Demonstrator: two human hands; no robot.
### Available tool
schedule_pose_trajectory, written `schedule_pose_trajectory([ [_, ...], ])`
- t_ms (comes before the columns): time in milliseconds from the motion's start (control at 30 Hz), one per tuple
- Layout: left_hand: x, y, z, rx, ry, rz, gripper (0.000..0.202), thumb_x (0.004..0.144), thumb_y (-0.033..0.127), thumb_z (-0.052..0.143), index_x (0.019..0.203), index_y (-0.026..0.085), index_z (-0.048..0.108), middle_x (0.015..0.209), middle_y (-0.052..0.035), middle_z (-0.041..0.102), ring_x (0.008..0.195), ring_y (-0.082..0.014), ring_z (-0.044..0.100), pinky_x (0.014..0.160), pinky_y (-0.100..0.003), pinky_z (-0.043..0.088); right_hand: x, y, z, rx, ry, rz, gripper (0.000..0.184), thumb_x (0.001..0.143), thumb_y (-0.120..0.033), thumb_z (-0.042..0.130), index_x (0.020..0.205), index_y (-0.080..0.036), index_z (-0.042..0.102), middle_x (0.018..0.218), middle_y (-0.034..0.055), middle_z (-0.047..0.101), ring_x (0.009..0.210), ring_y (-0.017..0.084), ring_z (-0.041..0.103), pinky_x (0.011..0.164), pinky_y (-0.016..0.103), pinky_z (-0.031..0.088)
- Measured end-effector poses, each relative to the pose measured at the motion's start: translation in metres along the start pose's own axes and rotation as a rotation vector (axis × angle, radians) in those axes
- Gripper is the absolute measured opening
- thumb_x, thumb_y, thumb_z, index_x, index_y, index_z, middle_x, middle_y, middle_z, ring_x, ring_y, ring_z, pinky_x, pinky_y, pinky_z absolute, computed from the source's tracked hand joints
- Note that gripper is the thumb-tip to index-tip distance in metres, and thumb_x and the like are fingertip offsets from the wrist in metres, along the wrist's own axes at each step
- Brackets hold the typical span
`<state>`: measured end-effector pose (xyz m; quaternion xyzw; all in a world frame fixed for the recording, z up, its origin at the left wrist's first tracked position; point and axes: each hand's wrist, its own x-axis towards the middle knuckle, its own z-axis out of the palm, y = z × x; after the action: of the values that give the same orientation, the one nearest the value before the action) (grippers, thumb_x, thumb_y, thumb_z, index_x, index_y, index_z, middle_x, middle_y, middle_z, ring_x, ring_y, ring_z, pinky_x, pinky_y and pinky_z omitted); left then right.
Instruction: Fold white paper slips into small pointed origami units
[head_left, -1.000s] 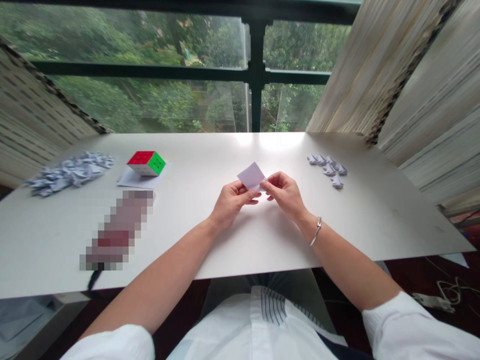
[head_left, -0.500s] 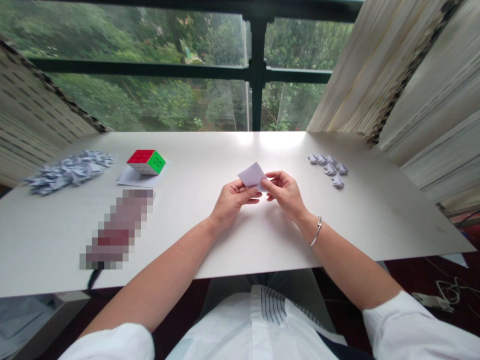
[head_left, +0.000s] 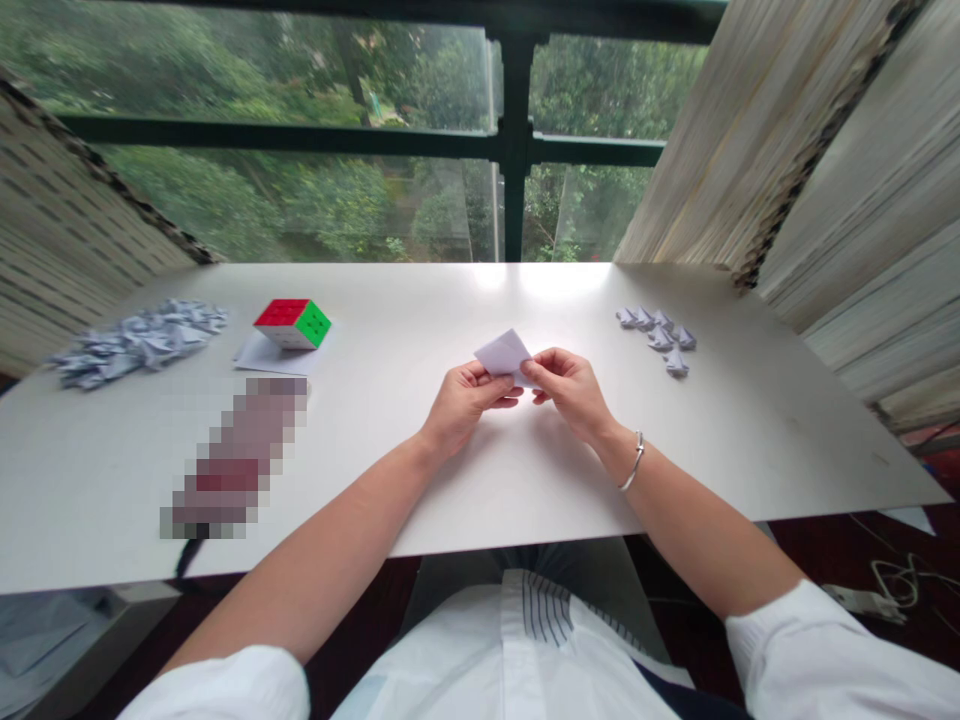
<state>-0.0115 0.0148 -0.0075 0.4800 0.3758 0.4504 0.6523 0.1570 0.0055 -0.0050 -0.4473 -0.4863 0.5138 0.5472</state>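
Note:
A small piece of folded white paper [head_left: 504, 353] is held up above the table in front of me, one corner pointing away. My left hand [head_left: 466, 402] pinches its lower left part, thumb on top. At the paper's right corner, my right hand [head_left: 568, 388] grips it between thumb and fingers. The fingers beneath the sheet are partly hidden. Off to the right lie several small folded paper pieces [head_left: 660, 335] in a loose group, apart from my hands.
On the white table [head_left: 360, 420], a puzzle cube [head_left: 289, 325] rests on white paper sheets [head_left: 251, 357]. A heap of folded paper pieces [head_left: 142, 342] lies far left. A blurred-out long object [head_left: 236, 460] with a black strap is nearer. Curtains and a window border the back.
The paper and both hands have shifted very slightly; the right fingers sit a little lower and closer around the paper's edge. Everything else is unchanged.

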Motion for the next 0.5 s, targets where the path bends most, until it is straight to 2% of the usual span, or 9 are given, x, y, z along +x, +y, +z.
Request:
schedule_pose_trajectory([
  [233, 0.0011, -0.0003, -0.0002, 0.020, 0.046, -0.008, 0.034, 0.064, 0.036, 0.087, 0.088, 0.014, 0.075, 0.074, -0.0056, 0.073, 0.069, -0.0174, 0.068, 0.071, -0.032, 0.056, -0.0022, -0.0007, 0.0014, -0.027, -0.042, 0.007, 0.039, 0.068, -0.053, 0.079, 0.076, -0.018, 0.063, 0.065, -0.0027, 0.061, 0.057, 0.009, 0.056, 0.050, 0.021, 0.050],
  [500, 0.0019, -0.0017, -0.0012, 0.028, 0.060, 0.009, 0.030, 0.066, 0.034, 0.085, 0.087, 0.014, 0.076, 0.075, -0.0046, 0.073, 0.067, -0.0150, 0.067, 0.068, -0.029, 0.054, -0.0025, 0.0004, 0.0016, -0.050, -0.071, 0.051, 0.040, 0.070, -0.053, 0.078, 0.076, -0.017, 0.062, 0.065, -0.0019, 0.062, 0.056, 0.010, 0.058, 0.050, 0.021, 0.050],
])
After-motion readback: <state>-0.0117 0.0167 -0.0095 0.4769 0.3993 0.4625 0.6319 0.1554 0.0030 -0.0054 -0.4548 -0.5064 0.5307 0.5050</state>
